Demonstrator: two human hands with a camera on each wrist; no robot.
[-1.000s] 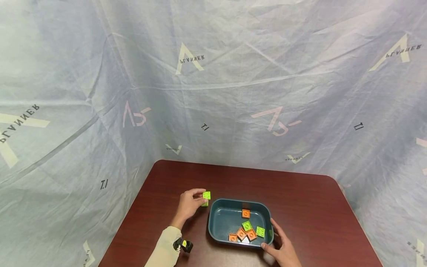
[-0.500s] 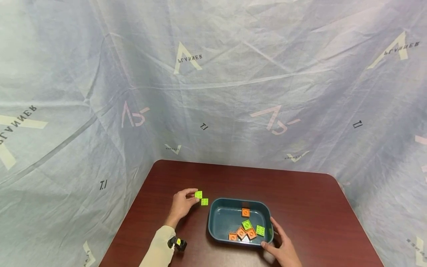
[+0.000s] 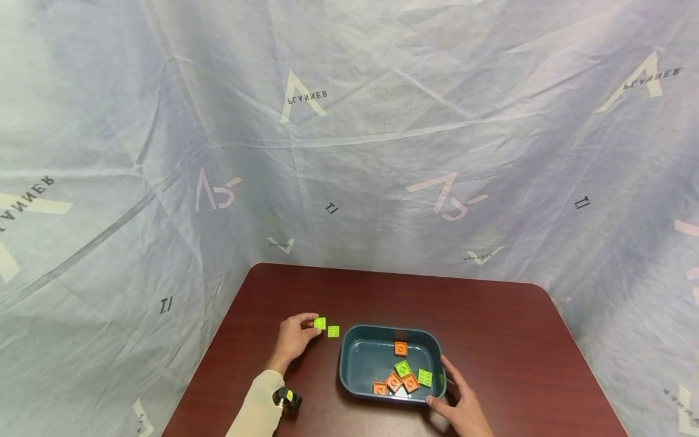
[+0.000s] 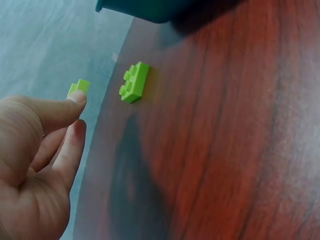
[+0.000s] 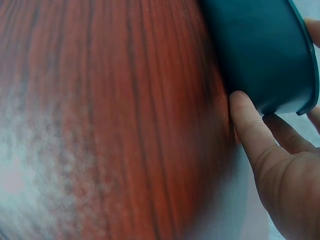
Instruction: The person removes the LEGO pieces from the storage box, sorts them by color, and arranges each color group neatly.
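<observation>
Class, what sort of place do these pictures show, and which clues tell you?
Probably a makeshift recording booth: printed fabric sheeting hangs behind and on both sides of a reddish-brown table, and a small black device sits at the person's left sleeve.

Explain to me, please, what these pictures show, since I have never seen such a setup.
There is no machine here: a person works with two bare hands. The widest picture comes from a camera on the head, looking forward and down; the other two come from cameras on each wrist. On the reddish-brown table stands a dark teal tray with orange bricks and green bricks inside. The left hand pinches a lime-green brick; another brick of that colour lies on the table beside the tray. The right hand holds the tray's right end.
</observation>
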